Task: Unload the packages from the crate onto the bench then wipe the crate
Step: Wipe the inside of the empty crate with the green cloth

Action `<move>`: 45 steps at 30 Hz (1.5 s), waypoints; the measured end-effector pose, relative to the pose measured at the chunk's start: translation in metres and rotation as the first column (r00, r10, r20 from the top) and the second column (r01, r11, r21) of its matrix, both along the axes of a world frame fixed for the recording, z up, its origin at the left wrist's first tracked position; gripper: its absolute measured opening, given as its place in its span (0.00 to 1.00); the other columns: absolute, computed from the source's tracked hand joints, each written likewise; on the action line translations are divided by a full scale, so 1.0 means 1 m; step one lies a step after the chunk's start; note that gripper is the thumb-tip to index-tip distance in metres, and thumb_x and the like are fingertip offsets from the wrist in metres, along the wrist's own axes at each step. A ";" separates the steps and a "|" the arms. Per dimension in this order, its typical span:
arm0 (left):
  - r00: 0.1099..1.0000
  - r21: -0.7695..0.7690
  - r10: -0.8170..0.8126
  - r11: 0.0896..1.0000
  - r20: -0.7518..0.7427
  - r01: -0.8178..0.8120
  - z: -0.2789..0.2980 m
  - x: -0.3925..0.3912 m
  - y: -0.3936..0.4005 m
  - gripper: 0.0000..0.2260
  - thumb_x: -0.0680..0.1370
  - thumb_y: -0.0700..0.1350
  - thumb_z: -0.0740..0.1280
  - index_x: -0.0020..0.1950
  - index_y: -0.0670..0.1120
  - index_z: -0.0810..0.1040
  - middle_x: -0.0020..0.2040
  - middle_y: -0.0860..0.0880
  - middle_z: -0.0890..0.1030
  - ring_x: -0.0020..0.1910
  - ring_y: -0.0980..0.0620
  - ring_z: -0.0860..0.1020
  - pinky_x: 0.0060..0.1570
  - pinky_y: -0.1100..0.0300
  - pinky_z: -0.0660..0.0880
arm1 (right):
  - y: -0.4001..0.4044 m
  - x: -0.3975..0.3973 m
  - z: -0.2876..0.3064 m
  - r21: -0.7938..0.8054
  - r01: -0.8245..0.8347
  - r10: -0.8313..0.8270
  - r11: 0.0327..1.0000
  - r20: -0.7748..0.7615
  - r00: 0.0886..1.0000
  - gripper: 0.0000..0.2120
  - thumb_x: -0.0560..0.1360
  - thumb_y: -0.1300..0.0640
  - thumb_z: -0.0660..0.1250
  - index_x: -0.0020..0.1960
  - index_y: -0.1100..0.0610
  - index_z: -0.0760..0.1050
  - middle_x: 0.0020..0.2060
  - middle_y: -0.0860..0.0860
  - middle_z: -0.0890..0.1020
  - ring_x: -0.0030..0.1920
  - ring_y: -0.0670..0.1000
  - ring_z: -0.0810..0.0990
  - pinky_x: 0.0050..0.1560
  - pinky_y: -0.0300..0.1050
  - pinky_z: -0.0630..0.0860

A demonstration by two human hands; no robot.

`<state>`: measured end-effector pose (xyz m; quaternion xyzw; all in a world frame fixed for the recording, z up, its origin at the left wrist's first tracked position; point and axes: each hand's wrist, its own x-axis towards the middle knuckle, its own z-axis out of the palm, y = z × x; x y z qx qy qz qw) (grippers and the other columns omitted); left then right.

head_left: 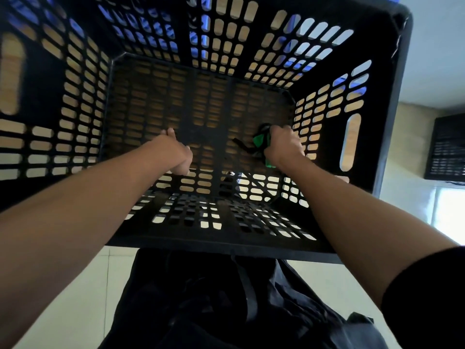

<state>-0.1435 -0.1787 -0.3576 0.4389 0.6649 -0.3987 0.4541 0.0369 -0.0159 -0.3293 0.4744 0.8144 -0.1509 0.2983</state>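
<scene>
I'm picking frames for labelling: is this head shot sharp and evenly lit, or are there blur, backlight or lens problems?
Head view: wide-angle bending bows the black slotted plastic crate; its left wall is motion-smeared; light through the slots leaves the interior dark, so the green and black cloth gripped by the right hand is hard to read; the left hand is fairly sharp; glare whitens the floor at right.

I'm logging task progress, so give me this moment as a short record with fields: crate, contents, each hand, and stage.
crate: black slotted plastic crate, seen from above, wood showing through its slots
contents: no packages visible inside
left hand: left hand low in the crate near the floor, holding nothing visible
right hand: right hand grips a green and black cloth against the crate floor
stage: unloading looks done; wiping appears under way
</scene>
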 end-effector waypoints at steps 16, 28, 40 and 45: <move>0.998 0.036 0.032 0.999 0.063 -0.034 0.014 0.000 0.000 0.34 0.86 0.53 0.58 0.84 0.47 0.41 0.79 0.31 0.34 0.79 0.27 0.38 0.78 0.35 0.55 | -0.031 -0.019 0.013 -0.421 -0.229 0.265 0.878 0.029 0.964 0.15 0.74 0.56 0.73 0.60 0.60 0.80 0.53 0.58 0.81 0.58 0.59 0.80 0.45 0.42 0.70; 0.897 0.353 0.281 0.846 0.341 -0.400 0.069 -0.045 -0.003 0.26 0.85 0.55 0.59 0.82 0.47 0.61 0.81 0.45 0.63 0.79 0.43 0.62 0.76 0.53 0.61 | -0.015 -0.067 0.023 -0.520 0.298 -0.574 0.801 -0.524 0.629 0.18 0.75 0.60 0.73 0.65 0.54 0.79 0.58 0.51 0.84 0.57 0.53 0.82 0.62 0.50 0.79; 0.868 0.609 0.356 0.619 0.345 -0.496 0.140 -0.096 -0.022 0.24 0.84 0.57 0.61 0.79 0.56 0.66 0.77 0.47 0.71 0.75 0.43 0.70 0.72 0.49 0.69 | -0.064 -0.145 0.055 -0.944 0.232 -0.960 0.237 -0.264 -0.097 0.18 0.81 0.69 0.57 0.65 0.56 0.77 0.59 0.57 0.83 0.59 0.59 0.83 0.59 0.65 0.80; 0.895 0.712 0.301 0.543 0.330 -0.445 0.164 -0.125 -0.032 0.24 0.84 0.55 0.61 0.80 0.54 0.64 0.76 0.47 0.71 0.74 0.44 0.71 0.71 0.46 0.71 | -0.094 -0.181 0.068 -0.972 0.233 -0.919 0.021 -0.110 -0.377 0.15 0.83 0.64 0.59 0.66 0.53 0.75 0.60 0.57 0.80 0.59 0.60 0.80 0.51 0.62 0.83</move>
